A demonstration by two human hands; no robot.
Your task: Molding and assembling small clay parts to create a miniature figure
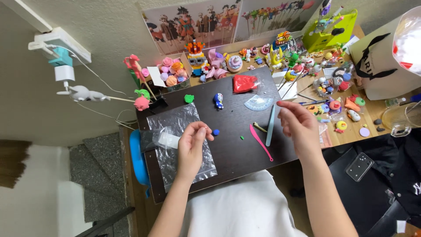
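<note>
My left hand (191, 147) rests over a clear plastic bag (177, 125) on the dark work mat (237, 145), with its fingers curled and its fingertips pinched together. A small blue clay ball (216, 132) lies just right of those fingertips. My right hand (300, 127) hovers at the mat's right edge with its fingertips on the top end of a pale blue flat tool (270, 127). Between the hands lie a pink modelling tool (260, 141) and a tiny green clay bit (241, 138). A small blue figure (218, 100) stands farther back.
A red clay lump in plastic (244, 83), a clear protractor (258, 103) and a green clay piece (189, 98) sit at the mat's far side. Several clay figures and a box of clay flowers (172, 72) crowd the back. A glass jug (402, 118) stands right.
</note>
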